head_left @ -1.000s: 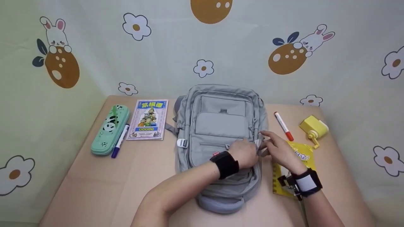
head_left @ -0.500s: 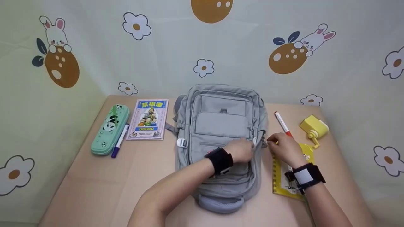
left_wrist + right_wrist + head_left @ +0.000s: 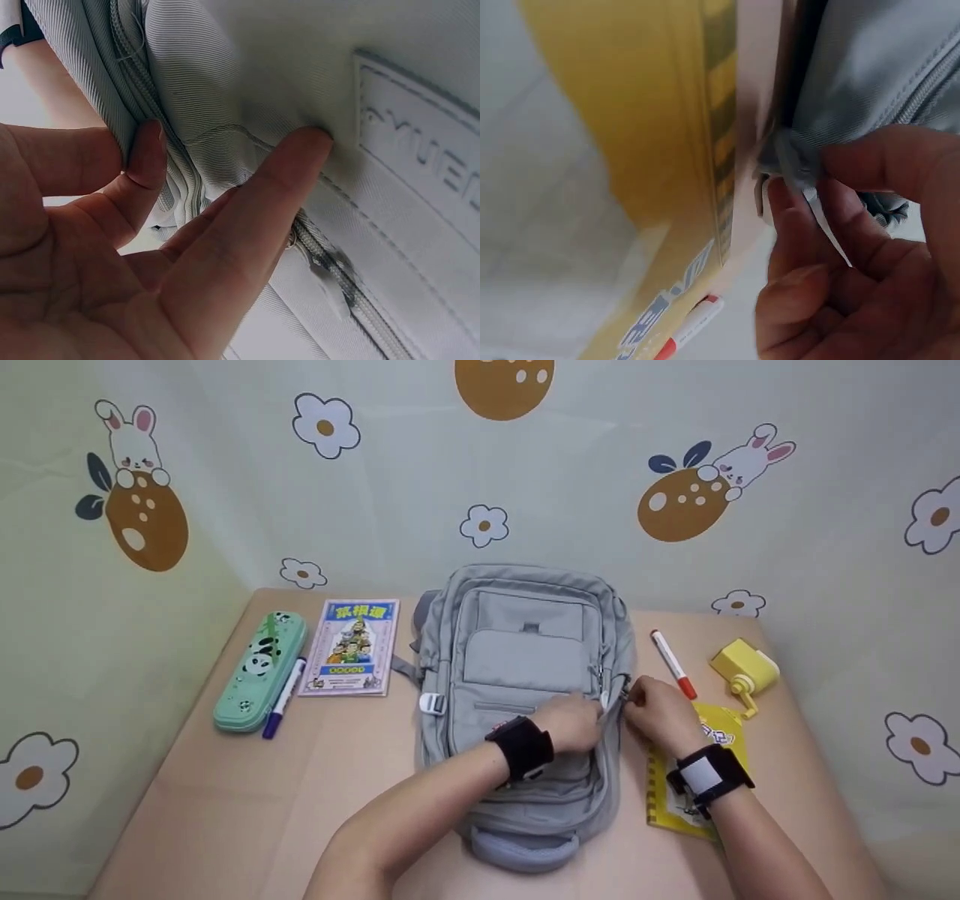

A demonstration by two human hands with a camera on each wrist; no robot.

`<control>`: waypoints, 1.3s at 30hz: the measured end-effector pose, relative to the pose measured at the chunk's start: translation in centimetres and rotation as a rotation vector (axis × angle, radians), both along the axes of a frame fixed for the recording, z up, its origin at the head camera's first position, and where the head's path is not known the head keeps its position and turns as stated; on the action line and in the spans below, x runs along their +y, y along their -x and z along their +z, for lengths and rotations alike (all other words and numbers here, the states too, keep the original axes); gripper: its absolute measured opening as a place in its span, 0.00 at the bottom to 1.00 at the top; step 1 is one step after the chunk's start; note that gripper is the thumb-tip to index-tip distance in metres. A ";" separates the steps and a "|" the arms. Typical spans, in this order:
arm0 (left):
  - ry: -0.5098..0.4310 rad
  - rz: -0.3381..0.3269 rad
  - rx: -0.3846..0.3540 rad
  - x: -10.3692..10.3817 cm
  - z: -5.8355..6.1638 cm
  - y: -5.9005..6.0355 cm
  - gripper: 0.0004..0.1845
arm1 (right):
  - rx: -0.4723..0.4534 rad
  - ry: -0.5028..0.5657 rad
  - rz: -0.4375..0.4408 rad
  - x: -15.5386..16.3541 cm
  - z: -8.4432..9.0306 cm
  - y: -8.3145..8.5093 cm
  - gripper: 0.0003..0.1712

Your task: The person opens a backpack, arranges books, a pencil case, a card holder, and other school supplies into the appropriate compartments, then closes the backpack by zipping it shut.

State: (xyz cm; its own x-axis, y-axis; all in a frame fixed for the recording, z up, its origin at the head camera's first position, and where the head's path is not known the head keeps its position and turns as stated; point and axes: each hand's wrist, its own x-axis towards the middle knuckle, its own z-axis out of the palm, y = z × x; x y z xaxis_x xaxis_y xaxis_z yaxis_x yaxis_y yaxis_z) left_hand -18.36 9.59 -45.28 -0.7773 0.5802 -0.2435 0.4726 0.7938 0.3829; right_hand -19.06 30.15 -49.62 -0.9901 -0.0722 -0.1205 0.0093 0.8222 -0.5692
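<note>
A grey backpack lies flat with its front pockets up and its top handle nearest me. My left hand is at its right side; in the left wrist view the fingers pinch a folded fabric edge of the backpack, while one digit lies on the front panel beside a stitched label. Just right of the bag, my right hand pinches a short grey strap on the bag's side between thumb and fingers. A zipper runs below the left hand.
On the left lie a green panda pencil case, a blue-capped marker and a pink book. To the right are a red-capped marker, a yellow crank pencil sharpener and a yellow notebook, partly under the right forearm.
My right hand drew away from the bag's side to the right, then came back in against it. The left hand shifted slightly left and stays at the bag's right edge.
</note>
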 end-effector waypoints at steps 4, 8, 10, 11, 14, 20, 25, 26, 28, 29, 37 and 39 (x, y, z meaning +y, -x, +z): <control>0.006 -0.008 0.015 0.0 0.0 -0.1 0.12 | 0.032 -0.027 -0.020 -0.1 0.1 -0.1 0.10; 0.020 -0.025 0.036 -0.1 0.0 -0.2 0.11 | 0.074 -0.072 -0.018 -0.3 0.2 -0.2 0.11; 0.025 -0.025 0.042 -0.1 0.0 -0.2 0.12 | 0.078 -0.079 -0.011 -0.4 0.2 -0.3 0.11; 0.027 -0.021 0.041 -0.1 0.0 -0.2 0.12 | 0.076 -0.072 -0.006 -0.4 0.2 -0.4 0.12; 0.024 -0.006 0.041 -0.1 0.0 -0.3 0.12 | 0.076 -0.066 -0.001 -0.4 0.4 -0.6 0.13; 0.009 0.013 0.031 0.0 0.0 -0.4 0.11 | 0.077 -0.075 -0.016 -0.5 0.9 -1.0 0.14; 0.011 0.013 0.034 0.0 -0.2 -0.5 0.10 | 0.071 -0.040 -0.018 -0.4 0.9 -1.1 0.14; 0.013 0.012 0.034 0.1 -0.2 -0.5 0.10 | 0.071 -0.029 -0.022 -0.4 0.9 -1.1 0.14; 0.015 0.011 0.039 0.1 -0.2 -0.4 0.09 | 0.070 -0.007 -0.029 -0.3 0.7 -1.0 0.13; 0.013 0.010 0.041 0.1 -0.3 -0.4 0.09 | 0.072 -0.001 -0.029 -0.3 0.7 -1.0 0.13; 0.012 0.004 0.036 0.0 -0.2 -0.5 0.09 | 0.092 -0.005 -0.018 -0.3 0.3 -0.8 0.16; 0.016 0.003 0.031 0.0 -0.1 -0.6 0.09 | 0.088 -0.001 -0.019 -0.3 0.2 -0.7 0.14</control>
State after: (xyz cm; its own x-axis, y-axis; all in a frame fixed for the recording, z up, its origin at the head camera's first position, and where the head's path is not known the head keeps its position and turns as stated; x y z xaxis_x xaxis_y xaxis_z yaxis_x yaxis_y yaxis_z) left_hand -17.79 9.55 -45.38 -0.7865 0.5738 -0.2284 0.4813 0.8012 0.3556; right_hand -18.34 29.88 -49.43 -0.9980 -0.0532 -0.0327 -0.0252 0.8228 -0.5678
